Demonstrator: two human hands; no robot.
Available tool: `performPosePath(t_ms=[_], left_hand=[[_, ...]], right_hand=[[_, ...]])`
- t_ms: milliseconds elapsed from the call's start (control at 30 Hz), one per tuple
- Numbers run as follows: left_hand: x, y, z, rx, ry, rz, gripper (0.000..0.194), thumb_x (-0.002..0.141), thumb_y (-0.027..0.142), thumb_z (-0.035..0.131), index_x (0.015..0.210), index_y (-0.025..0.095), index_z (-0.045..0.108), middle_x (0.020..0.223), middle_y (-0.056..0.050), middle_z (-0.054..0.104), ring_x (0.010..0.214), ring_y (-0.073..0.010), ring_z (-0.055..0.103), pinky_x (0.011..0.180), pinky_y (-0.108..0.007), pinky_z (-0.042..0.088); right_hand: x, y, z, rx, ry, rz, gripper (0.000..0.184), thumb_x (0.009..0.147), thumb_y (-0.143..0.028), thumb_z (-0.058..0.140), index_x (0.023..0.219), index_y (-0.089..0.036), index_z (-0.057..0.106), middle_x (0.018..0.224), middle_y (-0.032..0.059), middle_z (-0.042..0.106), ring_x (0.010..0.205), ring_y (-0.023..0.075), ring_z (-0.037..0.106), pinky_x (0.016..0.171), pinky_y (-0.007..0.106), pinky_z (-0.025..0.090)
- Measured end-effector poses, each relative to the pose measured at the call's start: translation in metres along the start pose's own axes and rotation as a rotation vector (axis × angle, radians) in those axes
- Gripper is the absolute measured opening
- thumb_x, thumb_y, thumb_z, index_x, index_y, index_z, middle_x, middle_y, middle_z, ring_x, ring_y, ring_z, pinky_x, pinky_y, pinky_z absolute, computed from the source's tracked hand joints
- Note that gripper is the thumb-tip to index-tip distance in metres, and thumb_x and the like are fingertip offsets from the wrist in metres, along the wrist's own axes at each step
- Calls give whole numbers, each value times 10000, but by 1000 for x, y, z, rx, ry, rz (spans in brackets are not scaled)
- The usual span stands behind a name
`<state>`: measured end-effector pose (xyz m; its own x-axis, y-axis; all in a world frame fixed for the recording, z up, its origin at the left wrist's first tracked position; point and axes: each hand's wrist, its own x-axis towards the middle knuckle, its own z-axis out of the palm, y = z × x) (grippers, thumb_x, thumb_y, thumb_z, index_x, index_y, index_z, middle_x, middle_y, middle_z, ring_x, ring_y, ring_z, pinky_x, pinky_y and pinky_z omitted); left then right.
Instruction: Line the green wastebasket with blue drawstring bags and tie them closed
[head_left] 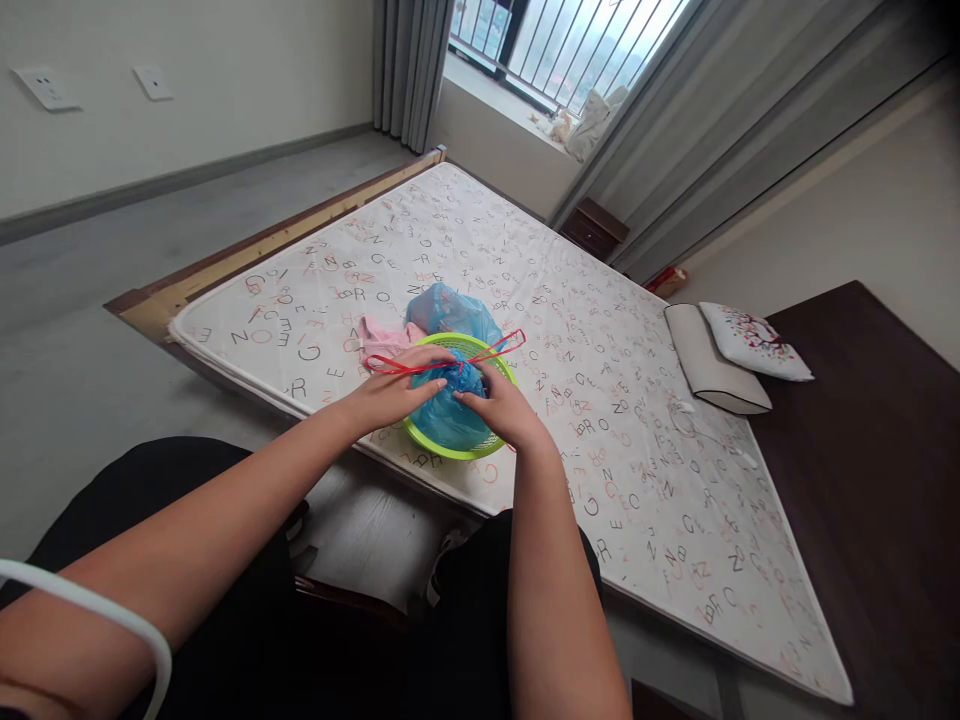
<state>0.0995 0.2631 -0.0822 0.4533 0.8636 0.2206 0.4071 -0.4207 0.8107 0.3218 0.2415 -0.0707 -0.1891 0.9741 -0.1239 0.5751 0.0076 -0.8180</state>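
A lime green plastic basket sits near the front edge of a mattress printed with letters. A blue plastic bag with red drawstrings fills the basket; more blue bag bulges behind it. My left hand rests on the left of the basket, fingers curled on the bag and a red string. My right hand pinches the bag's gathered top at the basket's middle. A pink cloth lies just left of the basket.
Two pillows lie at the mattress's right end beside a dark headboard. A wooden bed frame edges the far left side. Grey curtains and a barred window stand beyond. My dark-clothed legs are below.
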Motion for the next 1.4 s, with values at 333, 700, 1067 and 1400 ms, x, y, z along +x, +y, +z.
performPosePath(t_ms=[333, 700, 1067, 1400], left_hand=[[-2, 0, -1, 1, -17, 7, 479, 934, 455, 531, 1370, 280, 627, 1266, -44, 724, 1296, -269, 602, 1208, -493, 392], [-3, -6, -2, 5, -15, 5, 459, 944, 449, 537, 1362, 282, 628, 1275, -49, 723, 1299, -262, 607, 1206, -480, 400], [-10, -13, -7, 54, 5, -3, 497, 962, 461, 534, 1424, 284, 583, 1468, -43, 613, 1400, -264, 526, 1223, -460, 376], [-15, -43, -16, 97, 279, -386, 775, 895, 470, 617, 1563, 158, 378, 1453, -190, 596, 1314, -319, 602, 1121, -479, 465]], right_hand=[[0, 0, -2, -4, -1, 13, 592, 855, -430, 738, 1403, -298, 560, 1346, 54, 668, 1250, 275, 617, 1107, 507, 473], [0, 2, -2, -18, 8, 3, 610, 858, -433, 734, 1425, -307, 549, 1337, 54, 666, 1239, 277, 615, 1090, 507, 487], [1, 0, -3, -13, 25, -38, 478, 916, -340, 640, 1390, -307, 588, 1385, 36, 655, 1271, 261, 607, 1117, 495, 462], [0, -2, -22, -168, 331, 140, 329, 875, -242, 469, 1066, -236, 738, 1047, 79, 746, 983, 282, 657, 936, 453, 509]])
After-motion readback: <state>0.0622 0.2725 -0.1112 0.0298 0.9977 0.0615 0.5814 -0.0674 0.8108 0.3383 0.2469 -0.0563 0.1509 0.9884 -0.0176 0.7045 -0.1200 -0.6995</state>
